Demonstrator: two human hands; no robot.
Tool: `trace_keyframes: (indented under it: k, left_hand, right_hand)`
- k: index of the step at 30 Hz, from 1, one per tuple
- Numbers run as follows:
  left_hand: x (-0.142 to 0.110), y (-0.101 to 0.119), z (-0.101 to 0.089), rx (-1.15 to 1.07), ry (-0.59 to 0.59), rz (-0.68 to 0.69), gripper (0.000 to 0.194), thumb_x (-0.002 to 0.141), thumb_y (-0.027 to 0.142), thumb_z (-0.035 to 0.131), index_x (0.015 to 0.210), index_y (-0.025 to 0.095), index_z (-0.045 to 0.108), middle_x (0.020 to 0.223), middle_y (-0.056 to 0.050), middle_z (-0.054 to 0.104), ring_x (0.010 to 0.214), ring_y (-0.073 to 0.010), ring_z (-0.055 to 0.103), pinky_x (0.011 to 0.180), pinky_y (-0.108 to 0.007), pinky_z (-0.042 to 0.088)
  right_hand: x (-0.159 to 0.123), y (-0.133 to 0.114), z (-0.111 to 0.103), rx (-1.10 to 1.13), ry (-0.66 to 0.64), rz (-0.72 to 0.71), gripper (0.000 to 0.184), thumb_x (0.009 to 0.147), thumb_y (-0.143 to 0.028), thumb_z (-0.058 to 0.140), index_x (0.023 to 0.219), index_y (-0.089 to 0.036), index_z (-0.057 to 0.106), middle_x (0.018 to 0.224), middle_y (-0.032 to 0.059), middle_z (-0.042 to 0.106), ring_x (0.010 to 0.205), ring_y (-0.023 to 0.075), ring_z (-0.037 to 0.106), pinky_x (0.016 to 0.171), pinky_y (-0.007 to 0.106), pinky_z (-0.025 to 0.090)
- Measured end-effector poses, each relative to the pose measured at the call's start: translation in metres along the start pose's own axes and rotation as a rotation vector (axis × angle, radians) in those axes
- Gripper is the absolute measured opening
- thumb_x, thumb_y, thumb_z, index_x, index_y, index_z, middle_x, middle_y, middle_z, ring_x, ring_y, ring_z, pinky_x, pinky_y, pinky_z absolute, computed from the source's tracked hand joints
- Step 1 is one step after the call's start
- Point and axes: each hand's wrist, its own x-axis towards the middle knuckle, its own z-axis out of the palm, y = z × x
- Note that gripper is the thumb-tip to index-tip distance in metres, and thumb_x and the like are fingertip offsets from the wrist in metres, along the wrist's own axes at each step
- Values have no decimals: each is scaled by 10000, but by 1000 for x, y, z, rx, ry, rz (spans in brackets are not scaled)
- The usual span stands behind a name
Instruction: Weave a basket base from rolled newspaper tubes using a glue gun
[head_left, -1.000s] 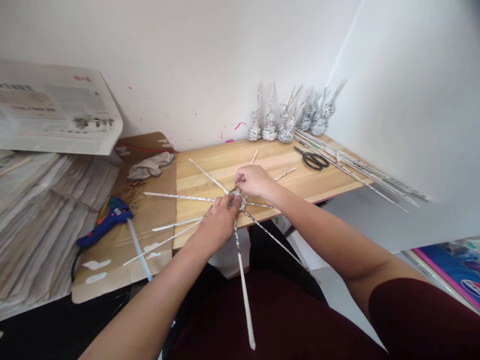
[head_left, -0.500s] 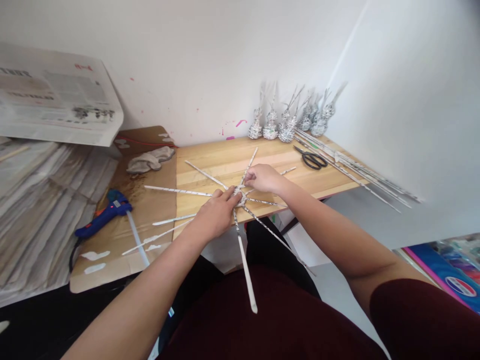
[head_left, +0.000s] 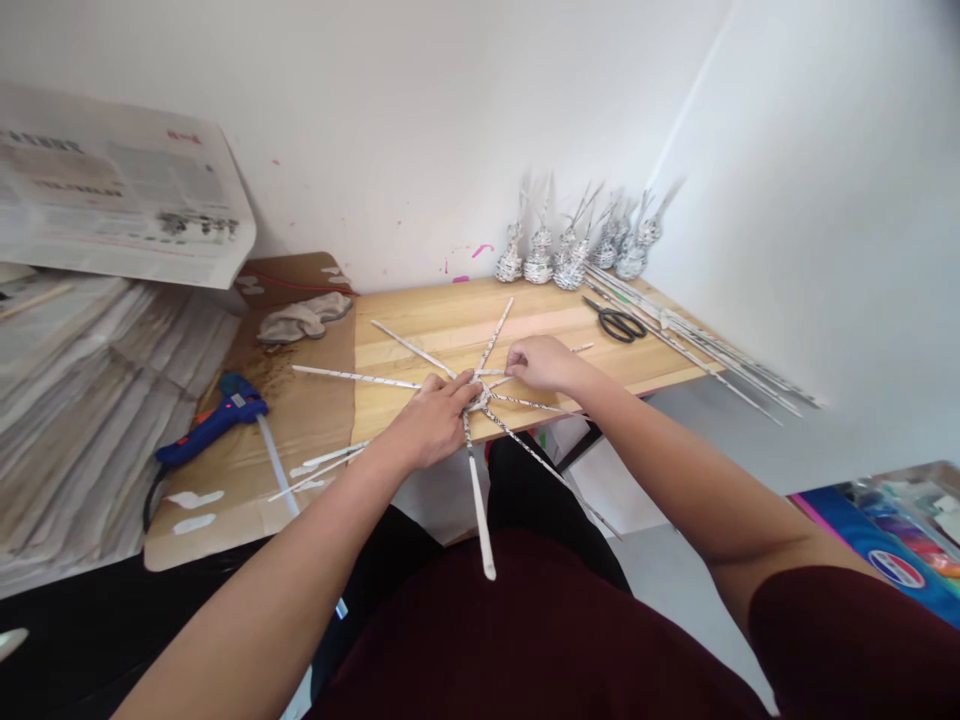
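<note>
A star of rolled newspaper tubes spreads out at the front edge of the wooden table, its spokes meeting in a small woven hub. My left hand holds this hub, fingers pressed on top of it; the thumb is hidden. To the right, my right hand pinches a pale paper strip that runs out from the hub, just above the table. One spoke points toward my body past the table edge, and others pass under my left forearm.
A blue glue gun lies on cardboard at left, near a glove and stacked newspapers. Black scissors, loose paper tubes and several woven gourd shapes sit at the table's back right.
My right hand has moved slightly right and down from beside the upper spoke, drawing the paper strip out to the right. My left hand stays on the hub. The view has shifted a little.
</note>
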Motion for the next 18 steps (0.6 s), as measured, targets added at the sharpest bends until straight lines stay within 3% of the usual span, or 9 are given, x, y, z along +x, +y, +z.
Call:
trace_keyframes:
  k: [8,14,16,18]
  left_hand:
    - [0,0,0,-58,41,-100,536,849,103,399,1373,193,469,1541,-89,419,1317,-272,447,1072,-445,353]
    - [-1,6,-4,-66,32,-154,494,878,144,419,1364,202,485,1548,-72,411,1228,-283,487,1045,-447,391]
    - [-1,6,-3,-57,39,-143,498,861,119,411,1346,196,493,1543,-71,415,1232,-272,489,1047,-438,390]
    - [0,6,-2,-50,58,-137,503,843,105,413,1330,198,499,1532,-66,427,1235,-264,491,1048,-428,390]
  right_hand:
    - [-15,16,-9,-41,-2,-6,199,851,-364,681,926,-182,714,937,55,748,846,184,651,714,255,424]
    - [-33,31,-27,-115,-125,125,136,817,-275,678,919,-185,692,999,78,734,896,223,653,706,274,429]
    - [-40,33,-33,-105,-156,170,211,805,-223,658,1011,-180,672,1020,87,731,893,229,657,702,278,434]
    - [-47,33,-37,-49,-171,183,398,791,-200,653,1186,-172,611,1020,83,732,885,222,662,697,269,440]
